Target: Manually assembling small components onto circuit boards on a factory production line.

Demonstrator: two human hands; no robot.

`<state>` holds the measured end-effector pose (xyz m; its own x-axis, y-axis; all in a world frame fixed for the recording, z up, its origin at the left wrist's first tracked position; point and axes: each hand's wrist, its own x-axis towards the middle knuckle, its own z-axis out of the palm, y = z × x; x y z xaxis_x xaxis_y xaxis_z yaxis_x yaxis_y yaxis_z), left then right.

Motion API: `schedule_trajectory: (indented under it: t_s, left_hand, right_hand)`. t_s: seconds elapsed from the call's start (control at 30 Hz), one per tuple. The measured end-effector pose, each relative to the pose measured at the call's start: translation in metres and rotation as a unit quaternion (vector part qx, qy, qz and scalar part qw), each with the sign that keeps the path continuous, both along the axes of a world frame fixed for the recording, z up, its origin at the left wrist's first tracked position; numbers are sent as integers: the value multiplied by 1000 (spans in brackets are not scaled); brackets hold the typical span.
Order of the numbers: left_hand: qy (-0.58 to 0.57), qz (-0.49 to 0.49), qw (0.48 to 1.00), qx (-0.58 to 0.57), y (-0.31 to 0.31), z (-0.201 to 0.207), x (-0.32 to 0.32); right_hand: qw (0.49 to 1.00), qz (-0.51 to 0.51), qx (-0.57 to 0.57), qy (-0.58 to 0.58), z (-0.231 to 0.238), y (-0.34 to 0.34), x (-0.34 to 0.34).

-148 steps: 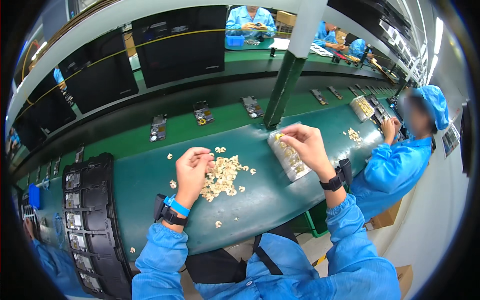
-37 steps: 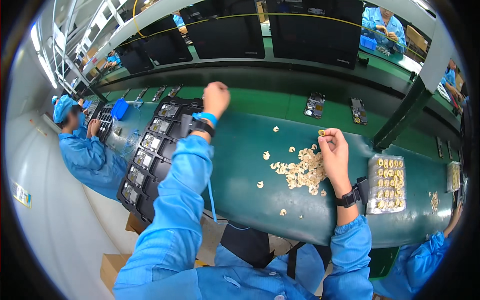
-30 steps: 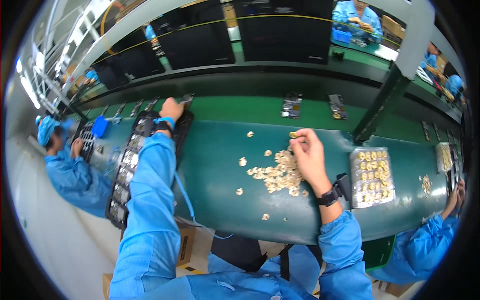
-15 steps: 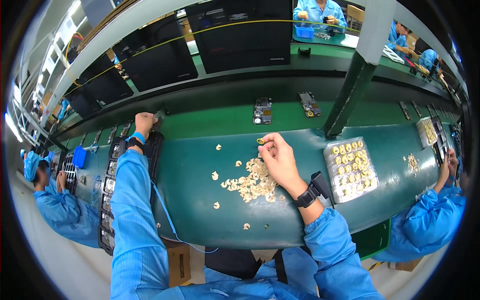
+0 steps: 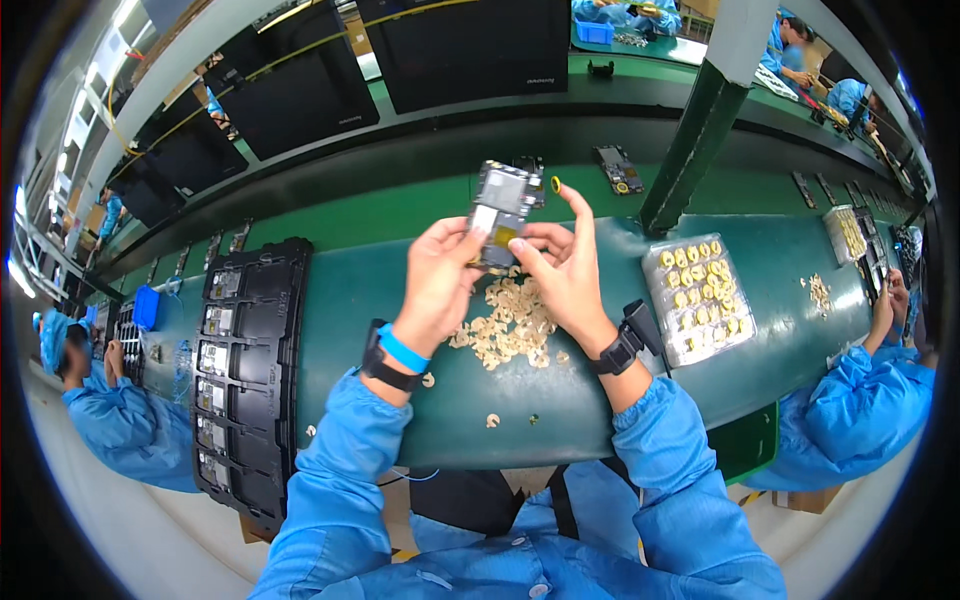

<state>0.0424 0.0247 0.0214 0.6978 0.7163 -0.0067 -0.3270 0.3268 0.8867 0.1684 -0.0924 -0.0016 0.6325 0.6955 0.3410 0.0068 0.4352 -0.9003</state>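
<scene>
My left hand (image 5: 437, 285) grips a circuit board (image 5: 508, 188), raised and slightly tilted above the mat. The board is dark with silver shield plates and a yellowish patch. My right hand (image 5: 572, 275) closes its thumb and lower fingers on the board's lower right edge. Its index finger points up, with a small yellow round part (image 5: 556, 185) at the tip. Below both hands lies a heap of small cream C-shaped pieces (image 5: 510, 325), partly hidden by them. A clear blister tray (image 5: 688, 352) holding rows of yellow round parts is right of my right hand.
A black slotted tray (image 5: 285, 330) with several boards stands at left. Another board (image 5: 618, 170) lies on the green belt (image 5: 390, 210) beyond the mat. A green post (image 5: 695, 150) rises behind the blister tray. Co-workers sit on both sides.
My left hand has come from the far end of the black tray to the middle, now with a circuit board. My right hand has shifted slightly up and right and meets the board.
</scene>
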Motion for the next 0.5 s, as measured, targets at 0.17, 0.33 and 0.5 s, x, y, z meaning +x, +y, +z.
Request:
schedule_trajectory:
  t_s: [0.17,0.33,0.5]
  left_hand:
    - [1,-21,1000,-12,-13,-15,13]
    - [9,-109,993,40,-9,-18,-2]
    - [-10,-41,996,74,-8,-21,-1]
  right_hand:
    - [997,-36,57,30,4,0,7]
    - [995,-59,68,46,7,-5,12]
    - [963,-236,-13,-130,8,-8,21]
